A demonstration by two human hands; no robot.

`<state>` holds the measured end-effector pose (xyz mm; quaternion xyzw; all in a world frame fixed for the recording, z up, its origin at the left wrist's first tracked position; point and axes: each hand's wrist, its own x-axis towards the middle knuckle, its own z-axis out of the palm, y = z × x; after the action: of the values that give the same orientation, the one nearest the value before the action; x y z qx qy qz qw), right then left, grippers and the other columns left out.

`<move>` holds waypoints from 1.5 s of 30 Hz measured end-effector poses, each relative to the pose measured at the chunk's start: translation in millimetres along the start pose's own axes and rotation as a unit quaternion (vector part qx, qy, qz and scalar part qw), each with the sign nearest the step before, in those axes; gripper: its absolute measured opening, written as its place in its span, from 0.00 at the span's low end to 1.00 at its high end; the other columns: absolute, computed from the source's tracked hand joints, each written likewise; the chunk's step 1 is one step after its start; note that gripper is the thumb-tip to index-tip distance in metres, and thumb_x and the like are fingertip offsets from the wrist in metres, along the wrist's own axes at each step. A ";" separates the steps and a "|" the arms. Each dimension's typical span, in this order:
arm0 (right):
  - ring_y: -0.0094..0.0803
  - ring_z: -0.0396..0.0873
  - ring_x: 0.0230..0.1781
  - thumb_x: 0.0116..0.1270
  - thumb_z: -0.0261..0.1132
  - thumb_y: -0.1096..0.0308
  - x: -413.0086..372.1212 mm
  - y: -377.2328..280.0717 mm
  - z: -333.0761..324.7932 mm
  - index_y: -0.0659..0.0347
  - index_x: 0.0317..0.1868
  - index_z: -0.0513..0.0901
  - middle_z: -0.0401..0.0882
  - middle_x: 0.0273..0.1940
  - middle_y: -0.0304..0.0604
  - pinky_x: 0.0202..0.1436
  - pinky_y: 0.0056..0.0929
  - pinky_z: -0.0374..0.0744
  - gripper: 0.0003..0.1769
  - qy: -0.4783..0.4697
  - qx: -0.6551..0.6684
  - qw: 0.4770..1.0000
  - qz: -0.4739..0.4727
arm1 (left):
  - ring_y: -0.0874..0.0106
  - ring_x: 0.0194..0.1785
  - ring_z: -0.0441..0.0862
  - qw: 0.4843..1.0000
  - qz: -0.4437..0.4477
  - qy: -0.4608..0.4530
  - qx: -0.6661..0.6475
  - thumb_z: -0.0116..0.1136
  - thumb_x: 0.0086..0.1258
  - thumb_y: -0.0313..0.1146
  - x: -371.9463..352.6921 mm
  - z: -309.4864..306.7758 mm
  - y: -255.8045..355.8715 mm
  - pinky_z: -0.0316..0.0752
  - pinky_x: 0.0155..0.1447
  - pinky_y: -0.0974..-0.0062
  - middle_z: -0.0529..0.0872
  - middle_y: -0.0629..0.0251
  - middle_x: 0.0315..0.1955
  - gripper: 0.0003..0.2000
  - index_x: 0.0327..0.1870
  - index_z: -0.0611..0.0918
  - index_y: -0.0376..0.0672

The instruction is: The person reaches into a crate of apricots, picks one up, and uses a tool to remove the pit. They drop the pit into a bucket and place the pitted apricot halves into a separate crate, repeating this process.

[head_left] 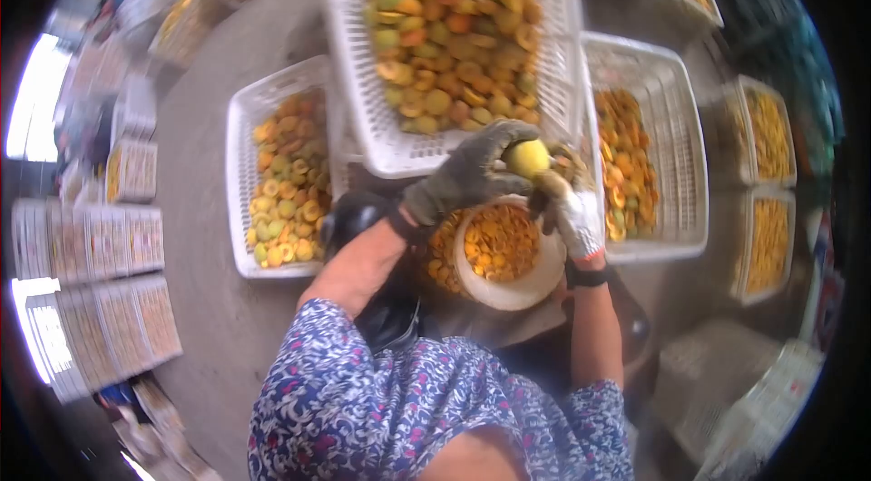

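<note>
My left hand (pixel 474 168), in a dark grey-green glove, is closed around a whole yellow fruit (pixel 527 157) that looks like a peach. Against the fruit's right side curl the fingers of my right hand (pixel 573 204), in a white glove with soiled fingertips. Whether a small tool sits in those fingers is hidden. Both hands are above a round white bucket (pixel 524 298) holding orange fruit pieces (pixel 501 243). Just beyond my hands a large white crate (pixel 350 54) holds many fruit halves (pixel 454 36), yellow, green and orange.
A left crate (pixel 238 181) and a right crate (pixel 694 154), both white, hold more fruit halves. Stacked crates (pixel 86 240) line the left side. Further crates of yellow fruit (pixel 768 245) stand at the far right. Grey concrete floor (pixel 195 209) shows between them.
</note>
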<state>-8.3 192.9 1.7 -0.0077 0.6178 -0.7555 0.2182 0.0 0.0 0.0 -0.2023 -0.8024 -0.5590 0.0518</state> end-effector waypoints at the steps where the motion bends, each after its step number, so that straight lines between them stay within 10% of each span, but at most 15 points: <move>1: 0.22 0.72 0.13 0.66 0.61 0.63 7.3 12.8 -17.9 0.60 0.55 0.73 0.78 0.27 0.37 0.13 0.20 0.70 0.19 0.023 0.019 0.999 -0.021 | 0.68 0.62 0.72 0.999 -0.015 0.049 -0.016 0.72 0.57 0.38 1.5 8.9 -3.8 0.67 0.67 0.69 0.71 0.60 0.61 0.36 0.66 0.68 0.41; 3: 0.21 0.72 0.16 0.68 0.60 0.63 -0.9 -17.1 19.8 0.58 0.51 0.75 0.78 0.28 0.36 0.15 0.19 0.70 0.15 0.061 -0.053 0.996 0.038 | 0.69 0.55 0.76 0.943 0.011 0.329 -0.058 0.73 0.55 0.39 -2.5 -49.2 3.1 0.74 0.59 0.72 0.79 0.61 0.48 0.33 0.60 0.71 0.39; 7: 0.20 0.72 0.18 0.67 0.61 0.63 -25.6 -23.5 13.3 0.61 0.48 0.79 0.78 0.28 0.36 0.17 0.19 0.70 0.13 0.136 -0.040 0.989 -0.030 | 0.75 0.48 0.79 0.786 -0.012 0.579 -0.217 0.67 0.60 0.31 -31.6 -140.4 30.5 0.78 0.49 0.79 0.80 0.65 0.46 0.25 0.58 0.72 0.39; 13: 0.18 0.71 0.20 0.70 0.59 0.60 -99.9 -72.7 23.8 0.54 0.55 0.74 0.76 0.31 0.33 0.19 0.16 0.72 0.16 0.183 -0.076 0.979 -0.053 | 0.78 0.40 0.78 0.871 -0.170 0.449 -0.100 0.57 0.65 0.32 -130.4 -192.5 -93.2 0.75 0.42 0.81 0.80 0.69 0.40 0.19 0.56 0.75 0.36; 19: 0.17 0.66 0.15 0.71 0.58 0.54 -158.2 -86.2 -16.6 0.51 0.51 0.75 0.70 0.26 0.30 0.10 0.17 0.63 0.15 0.335 0.045 0.934 -0.113 | 0.84 0.29 0.73 0.734 -0.191 0.612 -0.226 0.57 0.67 0.36 -217.8 -157.6 -115.0 0.70 0.32 0.83 0.79 0.76 0.31 0.14 0.50 0.80 0.41; 21: 0.19 0.66 0.13 0.69 0.59 0.50 -172.6 -78.6 -51.2 0.53 0.46 0.76 0.72 0.27 0.31 0.10 0.18 0.62 0.17 0.399 0.014 0.906 -0.139 | 0.83 0.27 0.73 0.700 -0.332 0.570 -0.273 0.58 0.66 0.35 -237.3 -158.0 -72.4 0.68 0.29 0.83 0.78 0.76 0.30 0.13 0.50 0.80 0.43; 28: 0.21 0.64 0.11 0.68 0.62 0.57 -241.6 -39.5 -124.8 0.54 0.36 0.73 0.67 0.20 0.31 0.11 0.22 0.65 0.12 0.516 -0.001 0.846 -0.135 | 0.77 0.37 0.80 0.792 -0.214 0.562 -0.100 0.54 0.71 0.39 -309.8 -179.4 -31.0 0.74 0.37 0.81 0.83 0.68 0.39 0.16 0.55 0.77 0.42; 32: 0.21 0.63 0.10 0.67 0.63 0.61 -264.4 -2.0 -116.0 0.60 0.37 0.72 0.64 0.19 0.34 0.10 0.24 0.64 0.12 0.532 -0.235 0.808 -0.091 | 0.72 0.44 0.81 0.909 -0.166 0.383 -0.023 0.55 0.69 0.34 -290.5 -177.0 86.5 0.76 0.48 0.77 0.84 0.65 0.42 0.14 0.52 0.79 0.40; 35: 0.36 0.80 0.29 0.66 0.63 0.63 -247.3 28.1 -118.4 0.65 0.49 0.73 0.82 0.35 0.46 0.32 0.34 0.80 0.17 0.521 -0.345 0.771 -0.125 | 0.65 0.49 0.82 0.975 -0.068 0.163 0.136 0.56 0.67 0.32 -253.1 -149.5 123.9 0.76 0.52 0.72 0.84 0.56 0.45 0.13 0.51 0.80 0.40; 37: 0.45 0.82 0.42 0.65 0.64 0.64 -226.9 25.7 -104.3 0.67 0.53 0.72 0.83 0.44 0.52 0.44 0.38 0.79 0.21 0.506 -0.472 0.689 -0.215 | 0.60 0.48 0.81 0.980 0.031 0.101 0.166 0.56 0.68 0.32 -222.9 -124.1 114.6 0.76 0.51 0.69 0.83 0.55 0.44 0.12 0.49 0.81 0.40; 43: 0.52 0.81 0.43 0.65 0.63 0.64 -184.2 -30.1 -64.7 0.66 0.53 0.73 0.82 0.44 0.57 0.46 0.41 0.79 0.20 0.441 -0.550 0.680 -0.201 | 0.59 0.40 0.83 0.920 0.138 0.192 0.314 0.56 0.67 0.29 -123.2 -100.6 68.6 0.78 0.43 0.67 0.84 0.60 0.36 0.07 0.44 0.80 0.44; 45: 0.51 0.82 0.40 0.65 0.62 0.62 -159.0 -21.8 -79.3 0.65 0.50 0.75 0.82 0.42 0.57 0.43 0.42 0.79 0.18 0.422 -0.652 0.547 -0.313 | 0.59 0.40 0.82 0.918 0.137 0.208 0.309 0.56 0.67 0.31 -100.6 -99.4 63.2 0.78 0.42 0.67 0.84 0.60 0.36 0.08 0.45 0.80 0.45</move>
<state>106.3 323.6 44.3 -0.0208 0.9201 -0.0814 -0.3826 101.8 -99.6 61.0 -0.1638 -0.8706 -0.3003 0.3536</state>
